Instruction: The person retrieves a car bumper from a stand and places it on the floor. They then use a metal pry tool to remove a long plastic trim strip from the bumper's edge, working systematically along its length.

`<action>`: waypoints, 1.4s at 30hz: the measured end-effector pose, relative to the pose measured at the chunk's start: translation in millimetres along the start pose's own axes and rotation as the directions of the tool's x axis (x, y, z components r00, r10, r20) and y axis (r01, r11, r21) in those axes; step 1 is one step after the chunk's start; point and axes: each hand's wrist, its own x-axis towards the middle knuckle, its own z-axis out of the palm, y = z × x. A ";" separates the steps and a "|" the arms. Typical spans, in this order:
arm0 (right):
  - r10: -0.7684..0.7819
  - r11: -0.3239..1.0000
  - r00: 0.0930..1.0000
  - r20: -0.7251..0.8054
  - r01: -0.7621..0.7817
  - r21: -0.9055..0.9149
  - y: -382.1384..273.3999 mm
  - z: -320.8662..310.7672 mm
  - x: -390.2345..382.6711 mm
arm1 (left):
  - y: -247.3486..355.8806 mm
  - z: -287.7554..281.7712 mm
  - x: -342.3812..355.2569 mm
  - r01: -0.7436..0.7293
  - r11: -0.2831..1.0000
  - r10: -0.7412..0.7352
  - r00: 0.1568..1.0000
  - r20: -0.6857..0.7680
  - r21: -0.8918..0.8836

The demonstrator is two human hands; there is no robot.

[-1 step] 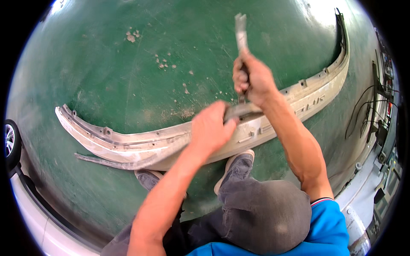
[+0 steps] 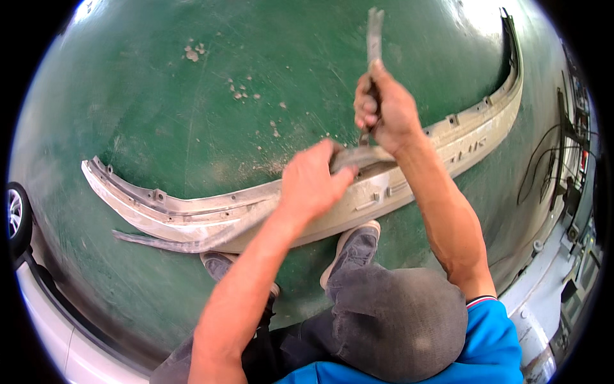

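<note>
A long, curved, dusty pale bumper (image 2: pixel 166 200) with raised lettering lies on the green floor across my shoes. My left hand (image 2: pixel 316 173) grips a narrow grayish strip (image 2: pixel 217 237) at the bumper's upper edge near its middle; the strip's free end trails left below the bumper. My right hand (image 2: pixel 387 109) is closed around an upright grayish bar-like piece (image 2: pixel 375 35) that rises above the fist and continues below it toward the strip beside my left hand. What the lower end touches is blurred.
A white car with a wheel (image 2: pixel 16 214) stands at the far left. Dark metal parts and cables (image 2: pixel 550 166) line the far right beside a pale metal structure (image 2: pixel 531 307). Small bits of debris (image 2: pixel 240 89) lie on the floor beyond the bumper. My shoes (image 2: pixel 355 249) stand just below the bumper.
My right hand has moved slightly up and to the right with the upright piece. My left hand has shifted a little up and left, still gripping the strip.
</note>
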 end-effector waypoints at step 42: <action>-0.107 0.973 0.990 0.088 0.123 -0.197 -27.6 -95.7 -4.2 | 63.9 103.5 27.7 -0.197 0.947 0.214 0.976 -0.040 0.252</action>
